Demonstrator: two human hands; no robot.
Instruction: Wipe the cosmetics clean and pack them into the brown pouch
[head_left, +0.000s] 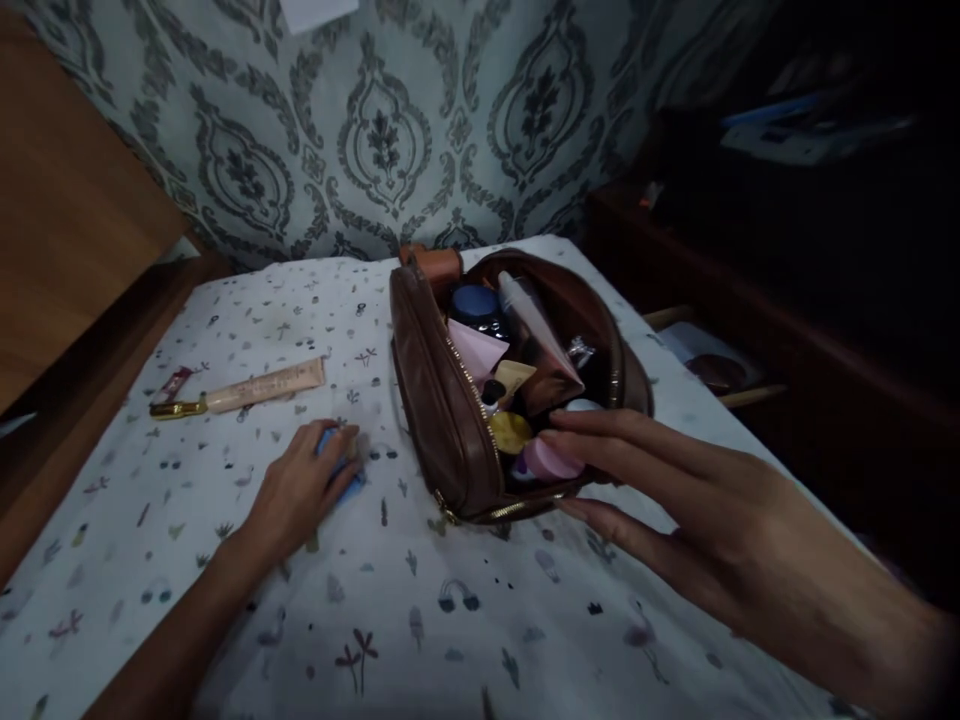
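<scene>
Brown leather zip bag [427,400] sat unzipped on white printed cloth [405,570]. Right hand [720,520], fingers parted, gripped nothing beside round pink item [553,464] inside; left hand [300,480] curled fingers over small blue item [346,486].

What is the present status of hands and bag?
Left hand holds blue item. Right hand at open brown bag, near pink lid; partly hides bag's rim. Beige tube lies apart.

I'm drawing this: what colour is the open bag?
The bag is brown, best seen in the head view.
</scene>
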